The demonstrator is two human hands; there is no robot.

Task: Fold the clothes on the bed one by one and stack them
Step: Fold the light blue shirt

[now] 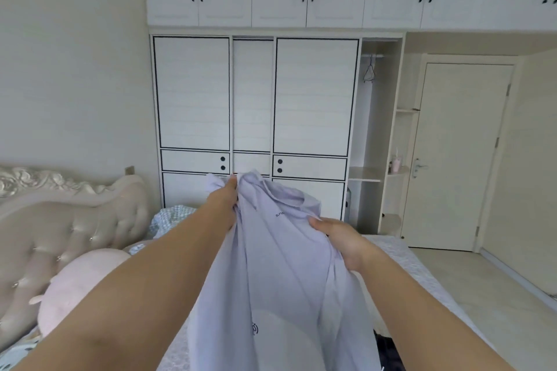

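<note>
A lilac shirt [283, 265] is being gripped by the left hand [224, 205] and right hand [337, 238], lifted above the bed [422, 277]; spreading flat is judged next

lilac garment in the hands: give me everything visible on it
The lilac garment is a thin, soft-looking, wrinkled top with small dark lettering near its collar and a small dark mark lower down. It hangs lifted above the bed, unfolded. The left hand grips its top edge; the right hand grips its side.
</note>
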